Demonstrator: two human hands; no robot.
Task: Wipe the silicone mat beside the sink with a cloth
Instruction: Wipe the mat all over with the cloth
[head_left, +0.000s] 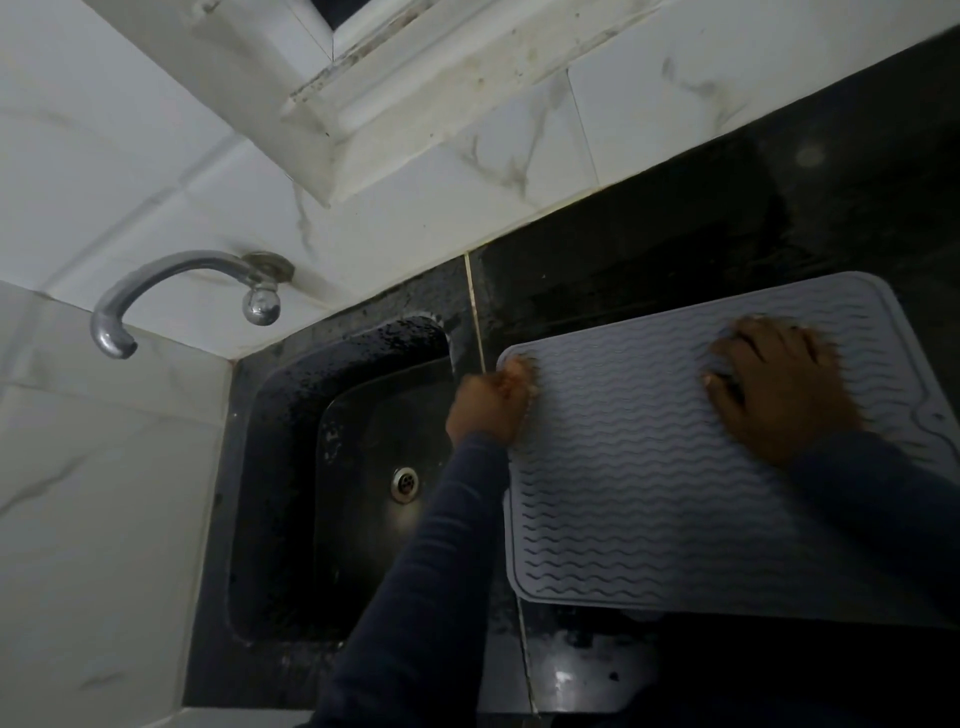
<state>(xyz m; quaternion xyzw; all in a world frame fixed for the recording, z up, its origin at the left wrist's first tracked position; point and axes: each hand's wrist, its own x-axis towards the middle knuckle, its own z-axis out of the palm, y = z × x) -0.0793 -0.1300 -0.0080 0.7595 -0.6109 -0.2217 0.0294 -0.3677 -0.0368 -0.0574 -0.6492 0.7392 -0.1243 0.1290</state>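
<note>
left hand pinching the mat at its sink-side edge, right hand lying open, pressing flat on the mat

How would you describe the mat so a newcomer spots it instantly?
Start at the black sink under the curved metal tap. On the dark counter directly to its right lies the silicone mat, with the left hand at its sink-side edge and the right hand flat on top. It is the only pale grey, wavy-ribbed, round-cornered surface there.
</note>
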